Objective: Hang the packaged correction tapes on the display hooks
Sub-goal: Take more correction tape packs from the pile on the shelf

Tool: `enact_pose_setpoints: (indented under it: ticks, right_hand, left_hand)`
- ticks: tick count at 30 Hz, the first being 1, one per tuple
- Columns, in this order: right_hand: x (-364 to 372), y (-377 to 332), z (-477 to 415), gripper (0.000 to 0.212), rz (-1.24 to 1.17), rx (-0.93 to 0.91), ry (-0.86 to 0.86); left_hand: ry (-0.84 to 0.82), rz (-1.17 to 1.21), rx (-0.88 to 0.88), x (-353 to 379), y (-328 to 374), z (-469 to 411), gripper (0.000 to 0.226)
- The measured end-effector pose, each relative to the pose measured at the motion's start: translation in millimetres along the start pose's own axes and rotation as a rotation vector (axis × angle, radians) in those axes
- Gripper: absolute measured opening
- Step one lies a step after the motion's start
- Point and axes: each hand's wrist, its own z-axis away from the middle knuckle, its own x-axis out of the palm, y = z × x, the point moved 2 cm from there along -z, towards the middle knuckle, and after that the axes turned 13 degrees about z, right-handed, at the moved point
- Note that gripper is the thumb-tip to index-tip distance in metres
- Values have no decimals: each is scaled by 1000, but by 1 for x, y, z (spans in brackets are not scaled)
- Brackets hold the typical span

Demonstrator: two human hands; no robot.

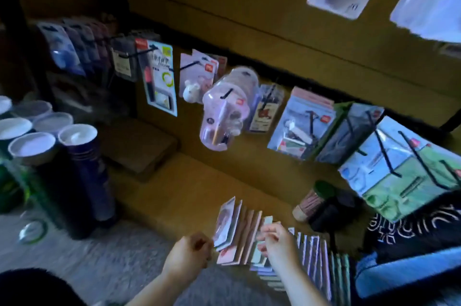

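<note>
A fanned stack of pink packaged correction tapes [237, 228] stands on edge at the bottom centre. My left hand [187, 254] grips its left side, fingers curled round the front packs. My right hand [277, 241] pinches packs at the stack's right side. More packs [311, 255] in purple and green run off to the right in a row. Above, black display hooks [225, 95] jut from the brown board; one carries clear pink blister packs [223, 116]. Other hooks hold assorted stationery packs.
Stacks of paper cups [74, 156] stand at the left on the grey floor. A tape roll [32, 231] lies near them. Hooks at the right [384, 151] carry large packets. A blue item [404, 273] and a patterned black cloth [414, 226] sit at the lower right.
</note>
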Motion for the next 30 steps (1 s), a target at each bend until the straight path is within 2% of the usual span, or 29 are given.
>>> enact_pose_setpoints:
  ticks: [3, 6, 10, 12, 14, 21, 23, 26, 30]
  right_hand:
    - [30, 39, -27, 36, 82, 121, -29]
    - [45, 54, -47, 27, 199, 96, -82]
    - [58, 60, -76, 25, 320, -25, -97]
    - [71, 63, -87, 40, 437, -49, -101]
    - [81, 62, -94, 51, 525, -44, -96]
    - [109, 63, -118, 55, 639, -22, -136]
    - [114, 63, -121, 56, 629, -19, -128]
    - [119, 63, -122, 57, 665, -10, -123]
    - [119, 59, -118, 53, 658, -60, -87]
  left_hand:
    - [-62, -154, -52, 15, -28, -21, 32]
    - [-139, -301, -87, 32, -42, -48, 26]
    - [-121, -178, -167, 52, -56, -90, 40]
    - [-153, -125, -152, 61, -65, -111, 47]
    - [-202, -129, -149, 67, -75, -122, 49]
    - [-349, -234, -166, 73, -115, -120, 47]
    - [-310, -201, -139, 71, -121, -122, 45]
    - [-164, -71, -104, 64, -120, -131, 43]
    - [-149, 79, -94, 67, -110, -147, 40]
